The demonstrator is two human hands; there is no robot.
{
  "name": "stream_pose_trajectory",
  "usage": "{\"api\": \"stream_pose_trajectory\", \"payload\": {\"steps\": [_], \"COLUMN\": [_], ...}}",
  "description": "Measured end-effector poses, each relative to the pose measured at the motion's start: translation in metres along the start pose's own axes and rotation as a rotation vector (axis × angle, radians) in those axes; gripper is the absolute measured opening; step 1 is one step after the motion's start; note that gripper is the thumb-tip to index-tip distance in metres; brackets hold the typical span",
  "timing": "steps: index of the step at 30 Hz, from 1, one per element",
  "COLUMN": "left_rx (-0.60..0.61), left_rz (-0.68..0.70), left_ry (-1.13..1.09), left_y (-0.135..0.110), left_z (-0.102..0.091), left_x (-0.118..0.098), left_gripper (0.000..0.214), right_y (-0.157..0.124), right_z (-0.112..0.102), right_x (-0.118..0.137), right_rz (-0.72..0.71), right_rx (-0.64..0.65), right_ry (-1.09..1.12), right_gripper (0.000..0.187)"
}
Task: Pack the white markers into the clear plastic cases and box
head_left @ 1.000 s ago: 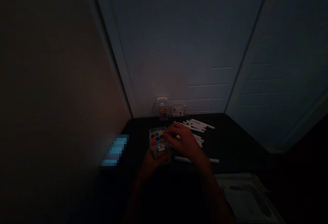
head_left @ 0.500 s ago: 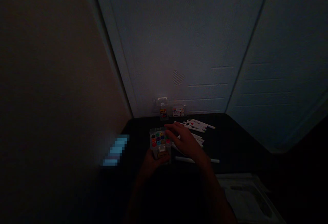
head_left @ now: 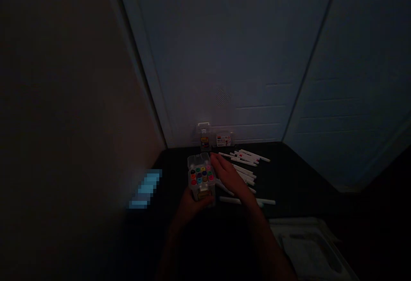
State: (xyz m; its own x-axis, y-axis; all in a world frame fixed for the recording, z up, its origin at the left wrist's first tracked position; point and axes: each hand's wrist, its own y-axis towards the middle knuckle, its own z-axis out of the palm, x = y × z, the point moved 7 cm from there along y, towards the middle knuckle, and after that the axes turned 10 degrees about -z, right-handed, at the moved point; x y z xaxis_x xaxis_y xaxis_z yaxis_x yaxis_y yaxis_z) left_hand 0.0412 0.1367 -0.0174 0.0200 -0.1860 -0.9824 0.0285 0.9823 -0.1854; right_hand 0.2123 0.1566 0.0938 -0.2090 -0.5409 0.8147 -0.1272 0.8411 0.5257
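My left hand [head_left: 189,206] is wrapped round the lower front of a clear plastic marker case [head_left: 201,189]. Marker ends in several colours fill the case, which stands upright with its clear lid [head_left: 198,160] tipped up at the back. Beside the lid's right edge is my right hand [head_left: 227,174], its fingers stretched out and close together. Whether its fingertips touch the lid I cannot tell in the dim light. Loose white markers [head_left: 245,171] lie on the dark table just right of my right hand, some partly hidden under it.
A small clear case with a dark label [head_left: 204,139] and another with a white label [head_left: 224,140] stand at the back against the pale wall [head_left: 257,58]. Two white markers [head_left: 268,201] lie nearer the front of the table [head_left: 298,178]. A pale tray-like object [head_left: 308,246] is at lower right.
My right hand has shifted off the case top, its fingers straightening beside the lid. More of the raised lid and the marker ends now shows. My left hand stays on the case.
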Motion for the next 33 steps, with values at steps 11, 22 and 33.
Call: {"api": "stream_pose_trajectory", "payload": {"steps": [11, 22, 33], "left_rx": [0.0, -0.001, 0.029], "left_rz": [0.009, -0.013, 0.013], "left_ry": [0.004, -0.043, 0.019], "left_y": [-0.003, 0.0, 0.006], "left_z": [0.0, -0.002, -0.003], "left_x": [-0.003, 0.004, 0.008], "left_gripper": [0.074, 0.076, 0.07], "right_y": [0.006, 0.002, -0.004], "right_z": [0.0, -0.003, -0.011], "right_x": [0.001, 0.02, 0.032], "right_rz": [-0.044, -0.154, -0.293], "right_rx": [-0.077, -0.031, 0.064], "right_ry": [0.223, 0.315, 0.207], "right_gripper": [0.047, 0.032, 0.017]}}
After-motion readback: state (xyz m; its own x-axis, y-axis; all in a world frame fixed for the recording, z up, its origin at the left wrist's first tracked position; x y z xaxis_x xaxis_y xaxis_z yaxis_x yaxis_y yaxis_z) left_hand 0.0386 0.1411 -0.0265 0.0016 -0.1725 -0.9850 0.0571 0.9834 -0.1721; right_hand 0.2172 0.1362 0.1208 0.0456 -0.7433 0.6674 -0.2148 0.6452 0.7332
